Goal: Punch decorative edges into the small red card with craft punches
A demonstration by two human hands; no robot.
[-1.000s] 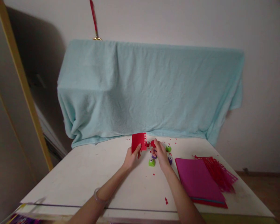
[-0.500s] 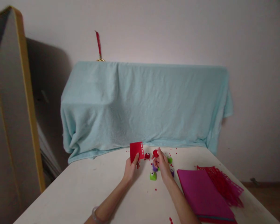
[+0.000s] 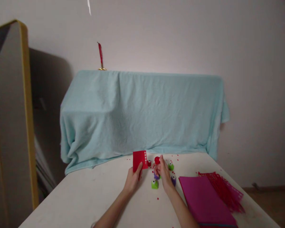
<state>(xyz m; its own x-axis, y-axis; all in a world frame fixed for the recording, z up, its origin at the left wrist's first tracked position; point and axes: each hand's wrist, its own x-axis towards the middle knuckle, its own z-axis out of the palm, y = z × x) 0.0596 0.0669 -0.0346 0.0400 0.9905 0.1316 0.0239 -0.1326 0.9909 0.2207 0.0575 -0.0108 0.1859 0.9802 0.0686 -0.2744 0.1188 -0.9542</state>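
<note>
My left hand (image 3: 132,180) is closed on a small red card (image 3: 139,160), thumb on its face. A column of white punched holes runs down the card's right edge. My right hand (image 3: 164,175) is closed round a red craft punch (image 3: 157,160), raised over the table and apart from the card; the fingers partly hide it. Beneath and around this hand are more small punches with eye-like dots: a red one (image 3: 149,163), a green one (image 3: 155,184), another green one (image 3: 171,166), a purple one (image 3: 173,180) and a second purple one (image 3: 156,176), partly covered by the fingers.
Magenta sheets (image 3: 204,199) lie stacked at the right, beside lattice-like red paper scraps (image 3: 224,191). Tiny red paper bits dot the white table (image 3: 85,202). A light blue cloth (image 3: 144,110) drapes over something at the back. A gold-framed mirror (image 3: 26,110) stands left.
The camera view has tilted up a little, so everything sits lower in the picture. Both hands keep their holds on the card and the punch, with little movement.
</note>
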